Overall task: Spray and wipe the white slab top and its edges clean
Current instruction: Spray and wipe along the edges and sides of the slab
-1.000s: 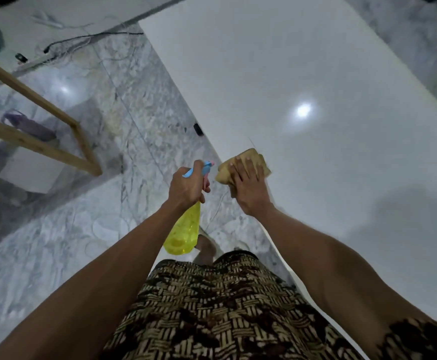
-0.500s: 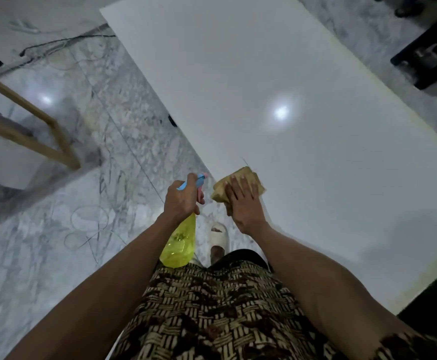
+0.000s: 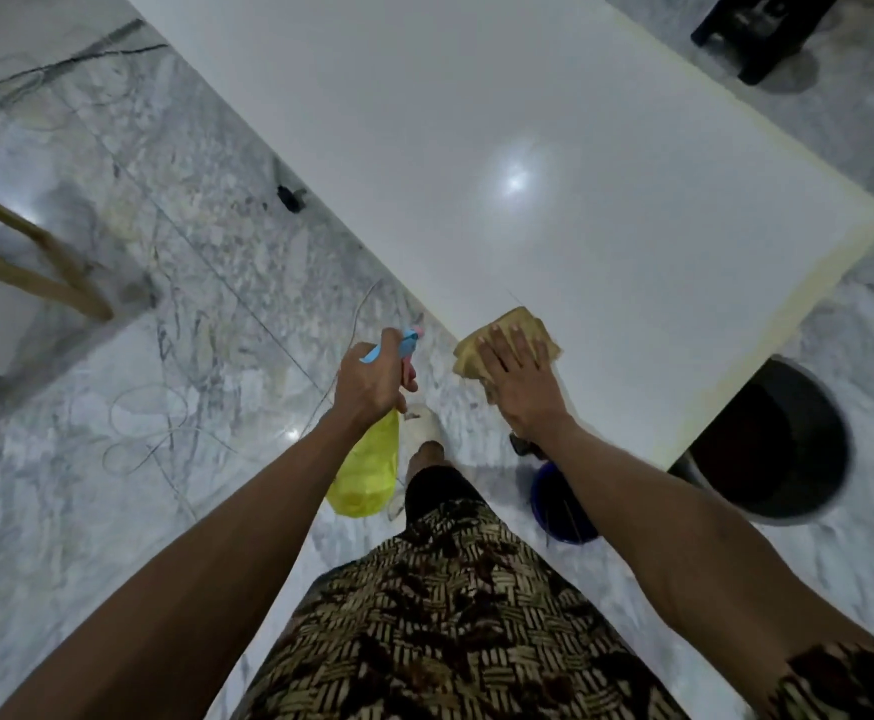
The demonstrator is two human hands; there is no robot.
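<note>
While the right hand (image 3: 520, 387) lies flat, fingers straight, pressing a tan cloth (image 3: 507, 337) onto the near left corner of the white slab (image 3: 476, 148), the left hand (image 3: 369, 387) is curled round the neck of a yellow spray bottle (image 3: 367, 467), held just off the slab's left edge over the marble floor (image 3: 86, 407), its blue nozzle aimed toward the cloth. By the look of it, the work has reached the near end of the slab: the cloth overhangs the long left edge slightly, so that edge and corner seem to be the part in hand. Most of the top reads as smooth and glossy, with a lamp's reflection near the middle and no visible streaks, though the dim light makes it hard to say whether it has been wiped or is merely bare. The near short edge, above a dark bucket (image 3: 772, 444), and the far right edge show pale yellow and likely remain to be done.
</note>
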